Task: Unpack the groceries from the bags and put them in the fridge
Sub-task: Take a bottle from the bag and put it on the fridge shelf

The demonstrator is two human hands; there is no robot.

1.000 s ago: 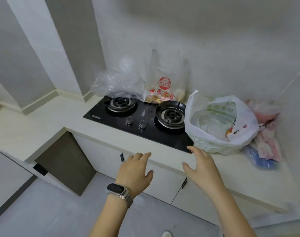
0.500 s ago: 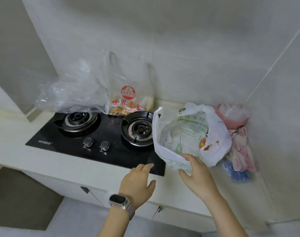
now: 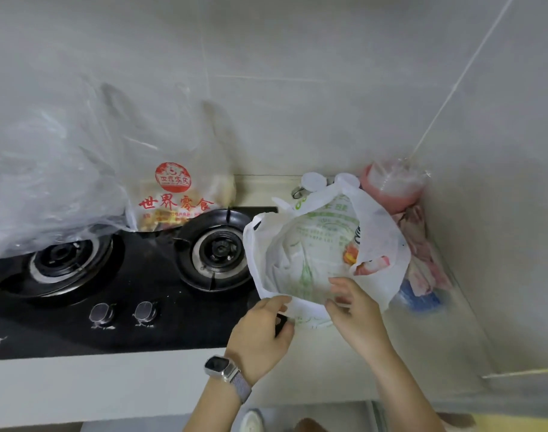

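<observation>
Both hands at the white bag beside the stove.
Left hand [image 3: 261, 333] and right hand [image 3: 355, 313] pinch the white bag [image 3: 316, 254] at its near rim, right of the stove [image 3: 160, 275].

Soft, even, fairly dim indoor light with faint shadows. Glare streaks the clear bag [image 3: 57, 182] and glossy hob [image 3: 135, 294]. Slight motion blur throughout; wide-angle distortion bends the wall lines at the edges.
</observation>
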